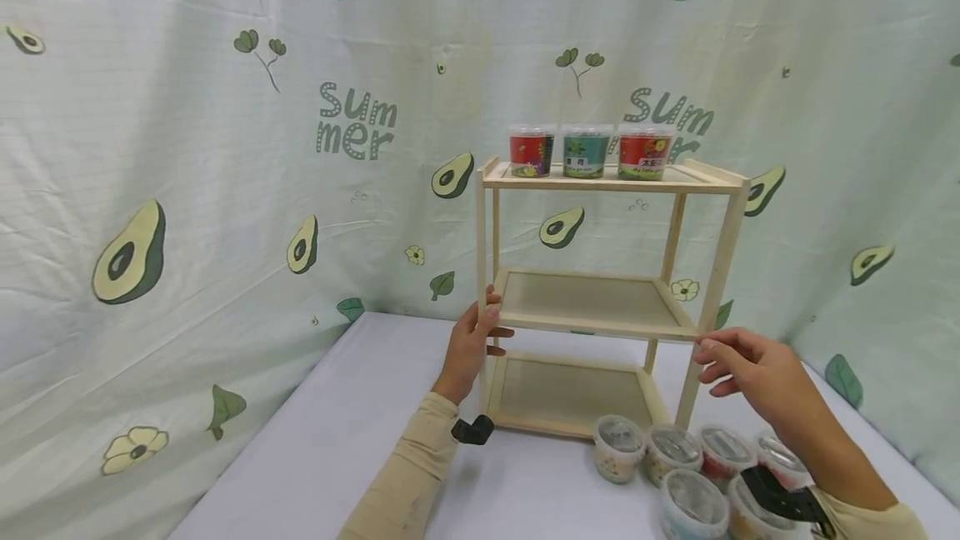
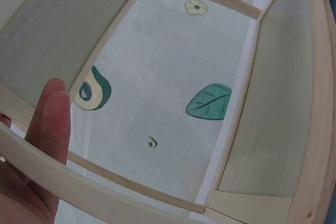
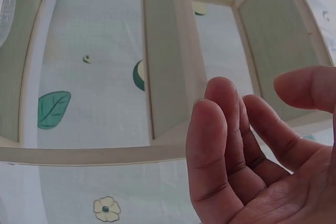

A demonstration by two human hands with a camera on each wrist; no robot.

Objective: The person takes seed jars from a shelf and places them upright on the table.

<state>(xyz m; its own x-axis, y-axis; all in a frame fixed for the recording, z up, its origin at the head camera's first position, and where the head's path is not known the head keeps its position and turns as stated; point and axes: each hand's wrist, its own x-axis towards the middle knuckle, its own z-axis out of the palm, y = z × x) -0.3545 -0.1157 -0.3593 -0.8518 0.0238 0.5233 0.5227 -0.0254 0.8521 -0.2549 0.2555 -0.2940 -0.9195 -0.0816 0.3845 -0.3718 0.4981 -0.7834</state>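
Note:
A light wooden three-tier shelf rack (image 1: 600, 327) stands on the white table. My left hand (image 1: 467, 348) is at its front left post, with spread fingers reaching past the post. In the left wrist view the post crosses in front of straight fingers (image 2: 56, 124); firm contact cannot be made out. Beside the front right post, my right hand (image 1: 750, 365) has loosely bent fingers; its fingertips are close to the post. The right wrist view shows nothing between thumb and fingers (image 3: 207, 156). On the top tier sit a red tub (image 1: 531, 155), a teal tub (image 1: 585, 155) and another red tub (image 1: 645, 157).
Several lidded clear tubs (image 1: 617, 448) are grouped on the table (image 1: 337, 448) at the rack's front right, partly under my right forearm. The middle tier (image 1: 592, 300) and bottom tier (image 1: 570, 394) have grey-green panels. A printed curtain (image 1: 225, 148) hangs behind.

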